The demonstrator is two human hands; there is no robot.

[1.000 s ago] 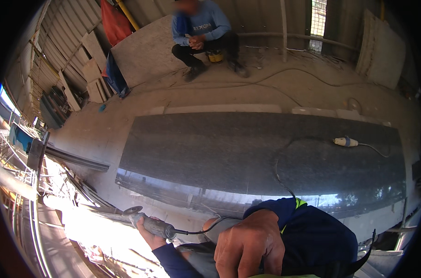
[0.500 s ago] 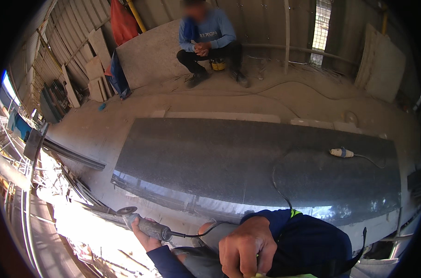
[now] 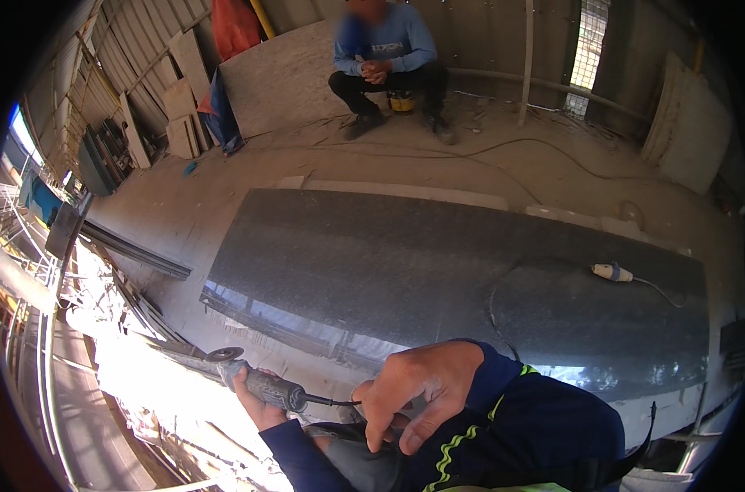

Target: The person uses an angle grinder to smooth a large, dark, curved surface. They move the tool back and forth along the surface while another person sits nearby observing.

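Observation:
My left hand (image 3: 259, 407) is closed round a grey angle grinder (image 3: 279, 390), its cutting disc (image 3: 223, 354) turned up at the far end. My right hand (image 3: 409, 394) hangs over the grinder's black cord, just right of the tool's rear, fingers loosely bent and thumb apart; I see nothing held in it. Beyond both hands lies a long polished dark stone slab (image 3: 452, 263). On its right part rests a pale cable connector (image 3: 610, 272), with a thin cord running over the slab toward me.
A person (image 3: 394, 60) in a blue top sits on a yellow object against the far sheet wall. Boards (image 3: 183, 136) lean at back left, pale panels (image 3: 681, 123) at right. Cables (image 3: 504, 141) cross the dusty floor. Metal rails (image 3: 139, 250) and scaffolding line the bright left side.
My right hand has risen and moved left toward the grinder's cord, its fingers loosening from a downward curl. The left hand keeps the grinder. The view has shifted slightly.

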